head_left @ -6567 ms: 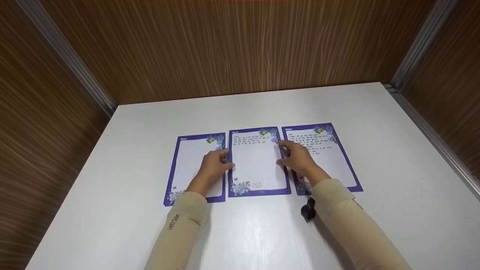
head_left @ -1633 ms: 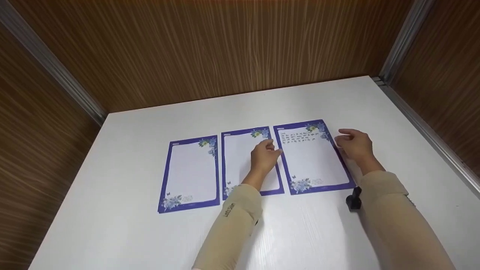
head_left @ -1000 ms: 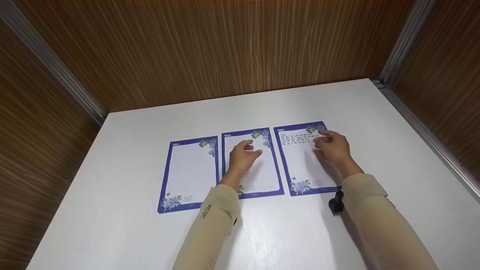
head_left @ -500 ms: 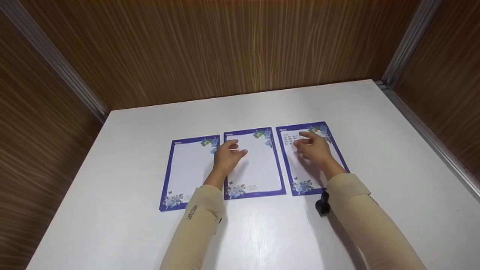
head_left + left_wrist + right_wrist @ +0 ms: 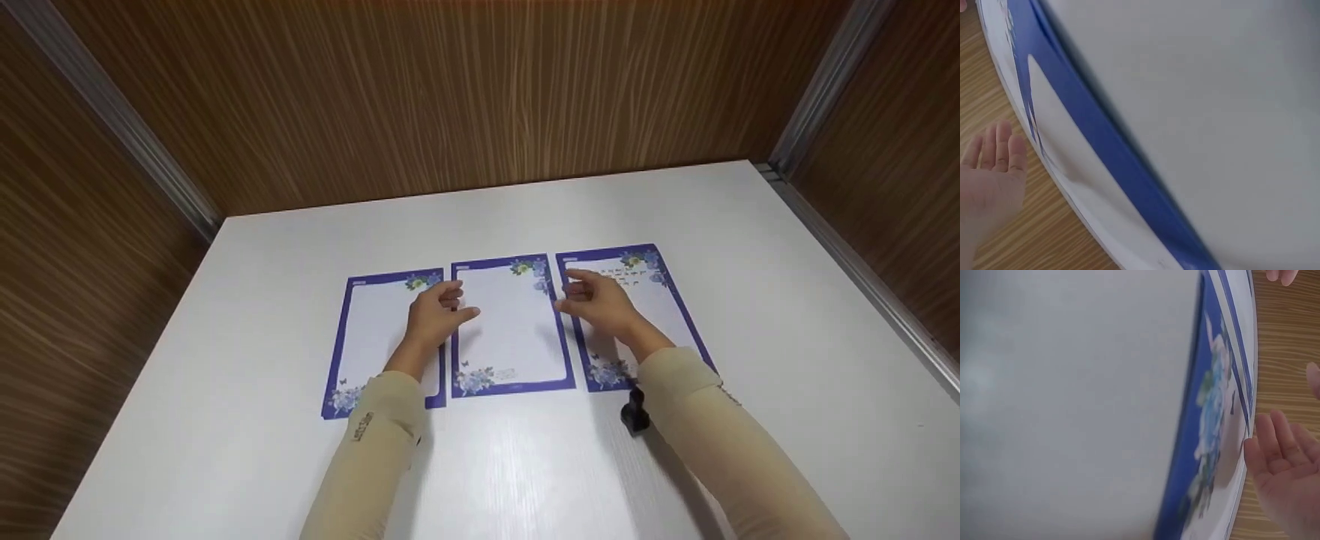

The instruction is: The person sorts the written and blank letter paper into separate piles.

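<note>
Three purple-bordered sheets with floral corners lie in a row in the head view. The left sheet (image 5: 381,352) and the middle sheet (image 5: 510,330) show no handwriting. Several short handwritten lines cross the top of the right sheet (image 5: 667,322). My left hand (image 5: 433,313) hovers over the gap between left and middle sheets, thumb reaching over the middle one. My right hand (image 5: 606,306) is over the left side of the right sheet, fingertips near the middle sheet's right edge. Neither hand holds anything. Both wrist views show loosely extended fingers above blurred sheets.
A white table (image 5: 225,375) carries the sheets. Wood-grain panels (image 5: 480,97) stand behind it and at both sides, with metal strips at the corners. A small black device (image 5: 635,414) sits at the right cuff.
The handwritten sheet from the middle now lies on the right, over the longer-written one; the middle shows a blank sheet. Both hands have since moved left, back to the middle.
</note>
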Tool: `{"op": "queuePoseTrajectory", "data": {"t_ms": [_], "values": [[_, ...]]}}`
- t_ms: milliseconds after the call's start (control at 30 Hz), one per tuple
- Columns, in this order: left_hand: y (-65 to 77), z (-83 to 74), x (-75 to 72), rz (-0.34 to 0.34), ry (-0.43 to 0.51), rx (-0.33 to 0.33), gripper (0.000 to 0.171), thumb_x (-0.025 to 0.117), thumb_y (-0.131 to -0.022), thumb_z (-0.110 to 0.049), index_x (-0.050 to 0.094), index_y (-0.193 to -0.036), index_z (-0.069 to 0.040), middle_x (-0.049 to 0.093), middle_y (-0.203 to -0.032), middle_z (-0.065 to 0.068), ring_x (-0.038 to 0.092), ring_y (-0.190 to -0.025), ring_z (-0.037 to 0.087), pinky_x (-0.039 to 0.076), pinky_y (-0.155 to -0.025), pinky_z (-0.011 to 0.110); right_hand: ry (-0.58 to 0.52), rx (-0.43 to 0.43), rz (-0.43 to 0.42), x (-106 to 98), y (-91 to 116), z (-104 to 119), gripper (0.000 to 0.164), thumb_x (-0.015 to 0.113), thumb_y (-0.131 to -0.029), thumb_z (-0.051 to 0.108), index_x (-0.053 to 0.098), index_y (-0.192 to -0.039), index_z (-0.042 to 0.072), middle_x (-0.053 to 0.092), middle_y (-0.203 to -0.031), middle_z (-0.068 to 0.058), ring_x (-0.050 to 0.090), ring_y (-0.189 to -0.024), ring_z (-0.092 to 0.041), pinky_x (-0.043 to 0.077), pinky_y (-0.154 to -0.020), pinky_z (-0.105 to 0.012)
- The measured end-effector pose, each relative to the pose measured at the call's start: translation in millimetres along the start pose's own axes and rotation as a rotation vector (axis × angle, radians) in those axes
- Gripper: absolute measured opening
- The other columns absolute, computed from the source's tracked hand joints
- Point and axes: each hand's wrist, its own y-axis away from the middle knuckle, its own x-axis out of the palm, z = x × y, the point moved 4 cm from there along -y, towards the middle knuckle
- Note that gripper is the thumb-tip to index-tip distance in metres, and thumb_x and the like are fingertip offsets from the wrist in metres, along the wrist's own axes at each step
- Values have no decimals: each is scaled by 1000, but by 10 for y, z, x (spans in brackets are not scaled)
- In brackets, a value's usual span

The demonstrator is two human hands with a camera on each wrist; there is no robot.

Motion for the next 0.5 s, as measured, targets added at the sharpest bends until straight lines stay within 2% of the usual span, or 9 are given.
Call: {"op": "queuePoseTrajectory", "data": {"t_ms": [167,400,500], "values": [[13,36,-46,41,-16,16,58,78,-81,-15,54,-132,-4,59,-127,9,52,-120,24,41,-101,34,52,-40,50,51,-15,20,69,71,-87,21,38,-145,5,54,-133,-13,49,-122,-29,37,-105,-43],[33,96,-82,104,-81,5,67,81,-77,-16,51,-136,-9,57,-132,2,44,-129,22,33,-107,34,162,-61,86,96,-36,47,77,78,-81,22,38,-146,13,56,-133,-8,47,-125,-32,36,-105,-45],[31,114,-82,128,-126,12,70,82,-75,-15,51,-137,-10,56,-133,1,41,-131,22,30,-109,34,213,-68,101,109,-39,65,78,80,-78,22,41,-145,14,53,-136,-7,40,-131,-32,32,-108,-45]]}}
